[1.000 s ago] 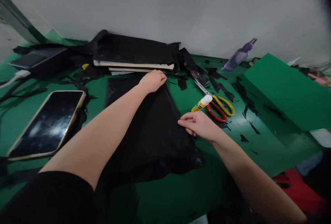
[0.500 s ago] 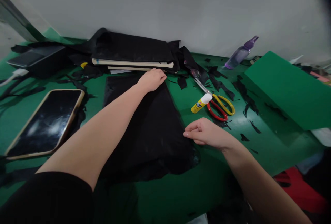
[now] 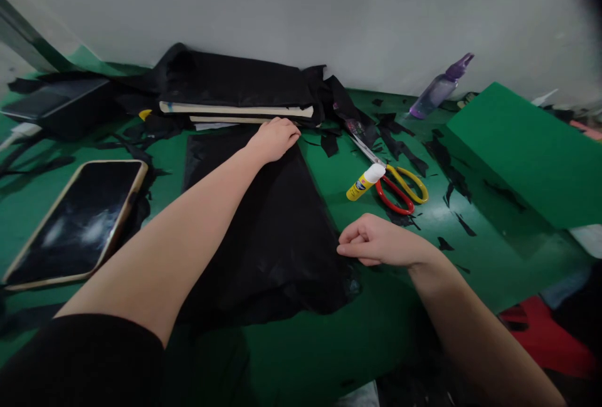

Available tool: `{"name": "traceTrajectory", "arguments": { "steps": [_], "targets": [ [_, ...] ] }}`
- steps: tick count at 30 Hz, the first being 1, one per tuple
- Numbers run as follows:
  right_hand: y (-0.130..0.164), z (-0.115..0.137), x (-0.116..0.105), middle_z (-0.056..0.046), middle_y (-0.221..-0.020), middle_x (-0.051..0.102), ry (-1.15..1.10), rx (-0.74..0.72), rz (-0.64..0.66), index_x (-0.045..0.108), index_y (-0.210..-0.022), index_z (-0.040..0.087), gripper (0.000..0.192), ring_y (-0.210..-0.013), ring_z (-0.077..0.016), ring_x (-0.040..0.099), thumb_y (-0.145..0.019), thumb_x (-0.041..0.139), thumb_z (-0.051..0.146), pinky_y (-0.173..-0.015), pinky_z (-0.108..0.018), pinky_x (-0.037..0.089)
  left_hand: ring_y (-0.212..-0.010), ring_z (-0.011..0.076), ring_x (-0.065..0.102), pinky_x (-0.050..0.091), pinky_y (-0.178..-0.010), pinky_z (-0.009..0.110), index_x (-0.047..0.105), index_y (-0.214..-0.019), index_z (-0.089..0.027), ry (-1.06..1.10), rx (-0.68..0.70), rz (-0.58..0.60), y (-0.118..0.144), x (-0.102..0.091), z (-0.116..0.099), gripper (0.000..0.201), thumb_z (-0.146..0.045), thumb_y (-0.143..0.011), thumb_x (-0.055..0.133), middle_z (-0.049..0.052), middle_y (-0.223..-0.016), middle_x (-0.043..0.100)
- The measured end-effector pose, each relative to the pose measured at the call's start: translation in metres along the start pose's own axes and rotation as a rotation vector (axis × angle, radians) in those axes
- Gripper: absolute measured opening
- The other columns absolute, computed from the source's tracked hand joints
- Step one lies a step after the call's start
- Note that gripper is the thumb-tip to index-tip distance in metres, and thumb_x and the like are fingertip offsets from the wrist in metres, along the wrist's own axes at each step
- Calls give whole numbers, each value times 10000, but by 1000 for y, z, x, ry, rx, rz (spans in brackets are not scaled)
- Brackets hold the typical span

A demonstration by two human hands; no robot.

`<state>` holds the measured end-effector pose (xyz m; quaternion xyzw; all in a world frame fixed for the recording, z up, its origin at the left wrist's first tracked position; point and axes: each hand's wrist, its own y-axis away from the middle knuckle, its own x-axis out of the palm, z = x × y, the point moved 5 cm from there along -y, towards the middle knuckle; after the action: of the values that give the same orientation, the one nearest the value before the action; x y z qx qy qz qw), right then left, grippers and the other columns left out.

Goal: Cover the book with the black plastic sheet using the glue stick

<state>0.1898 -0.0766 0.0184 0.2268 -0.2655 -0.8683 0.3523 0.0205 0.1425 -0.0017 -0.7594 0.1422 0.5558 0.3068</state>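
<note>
Large black fabric sheet (image 3: 273,225) flat on green desk (image 3: 329,344), mid-frame. Left hand (image 3: 274,138) unmoved at far edge, fingers curled, pressing down. Right hand (image 3: 376,241) slid nearer along right edge since a second ago, fingers loosely closed, touching fabric. Yellow glue stick (image 3: 365,182) and red-and-yellow scissors (image 3: 392,184) just beyond.

Black fabric sheet (image 3: 277,231) lies flat on green table (image 3: 329,344), roughly rectangular, wider toward the near end, thin and slightly sheer, near edge ragged and wrinkled. Far edge sits just before a stack of black-covered boards (image 3: 235,96); right edge runs diagonally.
</note>
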Motion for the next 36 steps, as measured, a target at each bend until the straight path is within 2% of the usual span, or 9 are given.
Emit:
{"name": "traceTrajectory", "arguments": {
  "steps": [7,10,14,20,23,26,28,31,36],
  "targets": [
    [0,1,-1,78,-417,386,54,-17,-2,535,-651,156,239,-401,-42,263,-813,549,332,-419,-213,195,-1144,230,463,352,-964,361,560,-1138,-154,-187,92,-111,9,-22,-27,308,-220,-926,346,91,-1157,564],
    [-1,1,-1,83,-414,372,52,-17,4,524,-637,160,248,-399,-42,258,-810,549,336,-419,-212,201,-1052,226,515,401,-860,338,581,-1056,-146,-338,150,-86,13,-27,-43,300,-197,-937,310,100,-1050,591],
    [-1,1,-1,78,-412,385,66,-29,4,511,-621,162,260,-400,-44,258,-809,546,338,-420,-216,201,-885,209,576,420,-704,295,603,-927,-138,-383,50,-22,14,-29,-46,315,-263,-945,314,85,-906,618],
    [-1,-1,-1,86,-419,342,56,-55,-2,512,-623,168,249,-408,-49,232,-809,543,331,-430,-224,198,-871,274,589,434,-724,351,609,-920,-119,-359,-5,56,21,-35,-57,478,-526,-895,360,116,-877,612],
    [-1,-2,-1,84,-418,346,65,-64,-8,526,-630,165,239,-410,-51,230,-805,542,327,-434,-226,201,-978,322,568,431,-827,404,579,-1044,-139,-274,-12,137,36,-37,-72,596,-664,-817,414,123,-938,623],
    [-1,-3,-2,84,-417,344,71,-66,-19,522,-622,167,235,-403,-51,242,-794,547,326,-427,-222,195,-1201,401,430,373,-943,487,487,-1230,-128,-139,-26,143,59,-43,-99,675,-658,-816,441,191,-1281,497],
    [-1,-2,-1,86,-419,340,74,-68,-27,518,-617,169,230,-397,-50,252,-786,550,322,-418,-218,184,-1306,348,336,307,-1029,482,456,-1269,-136,-9,48,137,77,-47,-125,485,-466,-921,386,164,-1397,400],
    [-1,0,0,82,-417,348,85,-93,-34,477,-569,171,253,-395,-46,274,-780,542,294,-419,-216,189,-1325,219,352,272,-1092,414,534,-1158,-193,264,190,314,105,-44,-161,302,-259,-958,318,65,-1373,458],
    [0,2,0,78,-402,378,95,-83,-60,449,-547,175,266,-397,-46,282,-768,554,280,-426,-222,196,-1221,181,464,246,-1111,439,589,-916,-189,391,197,263,123,-39,-171,194,-181,-913,396,44,-1171,599]
  ]
}}
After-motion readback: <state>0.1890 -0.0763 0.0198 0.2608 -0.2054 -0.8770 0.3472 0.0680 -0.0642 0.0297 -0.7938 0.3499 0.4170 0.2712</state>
